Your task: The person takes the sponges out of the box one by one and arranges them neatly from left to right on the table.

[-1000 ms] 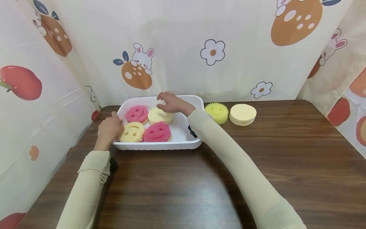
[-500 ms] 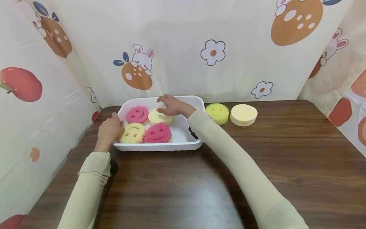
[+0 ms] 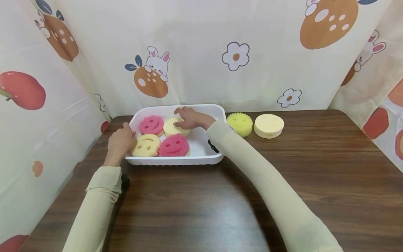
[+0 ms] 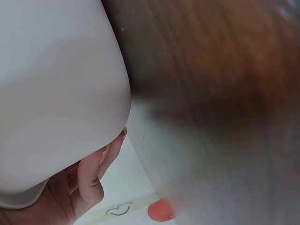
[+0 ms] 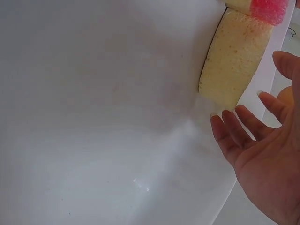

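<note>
White tray (image 3: pixel 174 160); four sponges (image 3: pixel 174 145) inside; left fingers (image 4: pixel 89 174) grip it; right fingers (image 5: pixel 223 136) loose

Behind my left hand (image 3: pixel 122 141) and my right hand (image 3: pixel 190 118) run long, plain, pale cream sleeves. At the wrist, my left sleeve (image 3: pixel 89 210) has a broad cuff (image 3: pixel 107 175), with creases just behind it; my right sleeve (image 3: pixel 258 171) looks smoother. A small black piece (image 3: pixel 125 182) shows beside that left cuff, and a black fitting (image 3: pixel 213 146) sits just behind my right hand.
</note>
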`<state>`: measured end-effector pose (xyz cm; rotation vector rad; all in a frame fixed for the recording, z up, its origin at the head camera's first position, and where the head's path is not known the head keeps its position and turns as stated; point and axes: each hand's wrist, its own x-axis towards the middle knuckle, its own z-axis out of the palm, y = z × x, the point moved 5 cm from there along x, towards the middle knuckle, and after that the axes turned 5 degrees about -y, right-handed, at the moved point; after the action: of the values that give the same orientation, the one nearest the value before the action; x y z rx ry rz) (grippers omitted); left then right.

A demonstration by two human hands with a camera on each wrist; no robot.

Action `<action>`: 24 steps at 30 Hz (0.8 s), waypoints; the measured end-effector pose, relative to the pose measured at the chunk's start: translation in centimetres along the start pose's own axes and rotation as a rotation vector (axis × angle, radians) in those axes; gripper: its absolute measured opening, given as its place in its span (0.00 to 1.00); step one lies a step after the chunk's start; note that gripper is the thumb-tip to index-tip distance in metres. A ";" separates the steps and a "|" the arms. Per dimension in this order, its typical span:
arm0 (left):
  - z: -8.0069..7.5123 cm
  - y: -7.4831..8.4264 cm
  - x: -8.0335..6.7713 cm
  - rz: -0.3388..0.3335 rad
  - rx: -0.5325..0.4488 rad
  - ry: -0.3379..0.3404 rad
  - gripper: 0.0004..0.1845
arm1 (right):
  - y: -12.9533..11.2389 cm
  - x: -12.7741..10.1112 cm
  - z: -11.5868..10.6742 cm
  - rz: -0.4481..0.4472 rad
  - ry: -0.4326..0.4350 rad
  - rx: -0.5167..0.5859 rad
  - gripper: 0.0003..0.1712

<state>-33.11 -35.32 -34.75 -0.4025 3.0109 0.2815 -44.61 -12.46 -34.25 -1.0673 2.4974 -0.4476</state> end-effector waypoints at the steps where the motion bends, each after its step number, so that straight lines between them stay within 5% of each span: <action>1: 0.0 0.0 0.0 -0.001 0.000 -0.001 0.26 | 0.0 0.0 0.0 0.003 -0.008 0.002 0.34; 24: -0.1 0.0 0.1 -0.001 -0.001 -0.010 0.28 | 0.3 0.0 0.4 0.008 -0.071 0.017 0.38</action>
<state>-33.19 -35.36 -34.68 -0.4008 3.0007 0.2839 -44.59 -12.32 -34.75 -1.0479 2.4308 -0.4209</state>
